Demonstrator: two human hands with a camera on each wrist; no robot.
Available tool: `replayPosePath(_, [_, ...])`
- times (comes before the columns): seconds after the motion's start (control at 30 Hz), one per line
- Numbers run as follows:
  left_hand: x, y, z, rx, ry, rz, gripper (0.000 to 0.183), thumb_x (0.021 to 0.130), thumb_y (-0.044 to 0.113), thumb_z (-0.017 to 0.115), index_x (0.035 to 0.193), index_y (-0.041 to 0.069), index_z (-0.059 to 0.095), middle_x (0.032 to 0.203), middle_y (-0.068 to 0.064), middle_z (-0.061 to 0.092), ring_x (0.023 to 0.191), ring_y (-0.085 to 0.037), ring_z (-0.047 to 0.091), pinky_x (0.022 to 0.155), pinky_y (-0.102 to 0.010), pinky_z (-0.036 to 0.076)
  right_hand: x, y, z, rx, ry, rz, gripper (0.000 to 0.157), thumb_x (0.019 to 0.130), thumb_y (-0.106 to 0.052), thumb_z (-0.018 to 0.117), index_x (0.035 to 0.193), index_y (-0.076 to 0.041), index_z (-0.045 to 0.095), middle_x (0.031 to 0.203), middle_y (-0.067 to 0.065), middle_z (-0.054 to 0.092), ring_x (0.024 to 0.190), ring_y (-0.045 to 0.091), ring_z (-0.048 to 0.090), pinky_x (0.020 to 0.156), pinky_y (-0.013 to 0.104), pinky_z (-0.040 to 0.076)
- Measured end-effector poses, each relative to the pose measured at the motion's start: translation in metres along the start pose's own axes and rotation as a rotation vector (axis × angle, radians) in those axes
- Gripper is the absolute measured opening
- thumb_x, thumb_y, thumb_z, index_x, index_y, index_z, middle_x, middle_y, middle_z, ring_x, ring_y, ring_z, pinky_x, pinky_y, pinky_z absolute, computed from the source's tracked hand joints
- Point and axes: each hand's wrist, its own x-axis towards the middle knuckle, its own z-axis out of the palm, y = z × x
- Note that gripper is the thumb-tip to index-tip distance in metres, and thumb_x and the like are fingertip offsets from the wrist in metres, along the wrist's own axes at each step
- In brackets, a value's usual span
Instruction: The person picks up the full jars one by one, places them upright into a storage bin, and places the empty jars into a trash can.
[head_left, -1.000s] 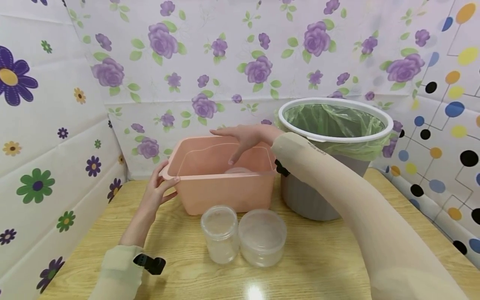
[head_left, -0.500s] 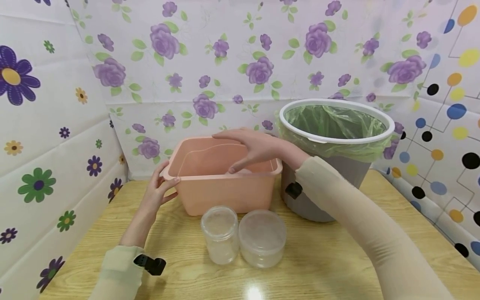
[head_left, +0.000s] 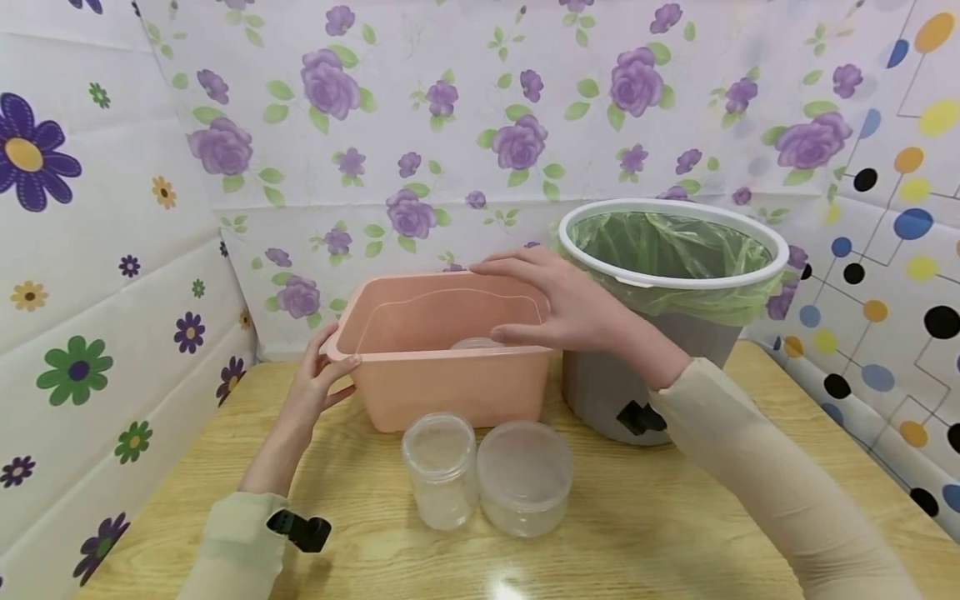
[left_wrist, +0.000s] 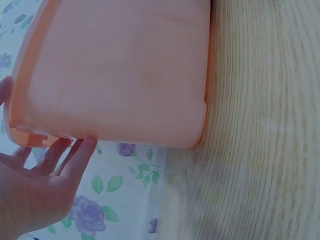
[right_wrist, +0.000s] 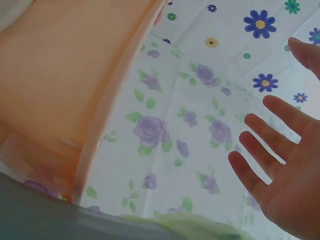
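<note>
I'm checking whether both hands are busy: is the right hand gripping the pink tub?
No, the right wrist view shows the right hand with its fingers spread, holding nothing and apart from the pink tub.

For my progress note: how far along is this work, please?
Seemingly done, if packing: one round clear item inside the pink rectangular plastic basin. In hand: the left hand holds its rim; the right hand, empty, is near it. Probably remaining: the tall cylindrical clear jar and wide round clear jar outside.
</note>
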Motion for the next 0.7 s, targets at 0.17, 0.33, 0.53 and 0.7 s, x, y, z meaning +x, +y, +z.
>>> replayPosePath(0.17, [-0.001, -0.001, 0.0, -0.001, 0.003, 0.006, 0.073, 0.1, 0.039, 0.055, 0.158, 0.038, 0.012, 0.148, -0.015, 0.033, 0.115, -0.003, 0.049, 0.102, -0.039, 0.052, -0.017, -0.005, -0.01, -0.059, 0.143, -0.02, 0.066, 0.08, -0.041, 0.08, 0.139, -0.024, 0.057, 0.139, -0.002, 0.059, 0.131, 0.021, 0.05, 0.109, 0.049, 0.041])
replayPosePath(0.33, [-0.001, -0.001, 0.0, -0.01, 0.005, 0.005, 0.073, 0.1, 0.039, 0.055, 0.158, 0.037, 0.012, 0.15, -0.016, 0.033, 0.115, -0.001, 0.049, 0.106, -0.045, 0.049, -0.033, -0.004, -0.021, -0.07, 0.254, 0.001, 0.061, 0.08, -0.033, 0.081, 0.136, -0.023, 0.06, 0.135, 0.001, 0.062, 0.125, 0.023, 0.053, 0.104, 0.051, 0.041])
replayPosePath(0.53, [-0.002, -0.001, 0.002, -0.022, 0.005, 0.003, 0.073, 0.1, 0.039, 0.055, 0.159, 0.036, 0.012, 0.151, -0.016, 0.033, 0.116, -0.002, 0.049, 0.109, -0.052, 0.045, -0.057, 0.001, -0.033, -0.11, 0.413, 0.014, 0.05, 0.081, -0.029, 0.078, 0.129, -0.02, 0.066, 0.126, 0.006, 0.062, 0.12, 0.025, 0.051, 0.101, 0.049, 0.039])
replayPosePath(0.7, [-0.001, -0.001, 0.001, -0.012, 0.011, 0.004, 0.072, 0.1, 0.04, 0.054, 0.158, 0.036, 0.012, 0.152, -0.016, 0.032, 0.117, -0.004, 0.048, 0.108, -0.049, 0.047, -0.073, 0.01, -0.04, -0.179, 0.498, 0.007, 0.046, 0.085, -0.041, 0.069, 0.123, -0.014, 0.069, 0.118, 0.013, 0.063, 0.113, 0.033, 0.051, 0.098, 0.048, 0.037])
